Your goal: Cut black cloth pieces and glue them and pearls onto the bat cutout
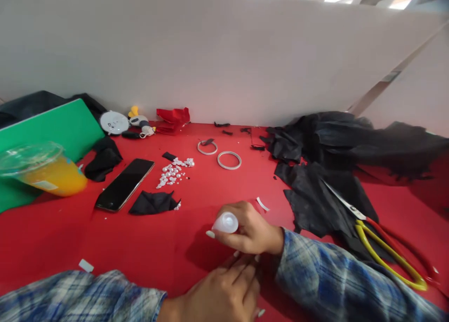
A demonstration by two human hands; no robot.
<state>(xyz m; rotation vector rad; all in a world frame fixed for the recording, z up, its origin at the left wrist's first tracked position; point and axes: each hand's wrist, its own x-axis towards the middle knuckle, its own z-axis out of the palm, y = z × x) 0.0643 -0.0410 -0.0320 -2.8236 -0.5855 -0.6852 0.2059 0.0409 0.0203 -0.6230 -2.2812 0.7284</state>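
Gripping a white bottle (228, 222) over the red desk (140, 247), R hand (247, 228) has fingers wrapped round it — prob. to aim its hidden end down. L hand (226, 289) lies just beside, maybe steadying sth. — can't tell if its fingers hold anything.

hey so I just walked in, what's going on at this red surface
A person is working with both hands. The right hand grips what looks like a translucent bottle, round end up. The left hand is palm-down just below it; whatever lies under it is hidden. Beyond them, white beads sit in a loose pile near two rings, and open scissors lie on black material to the right.
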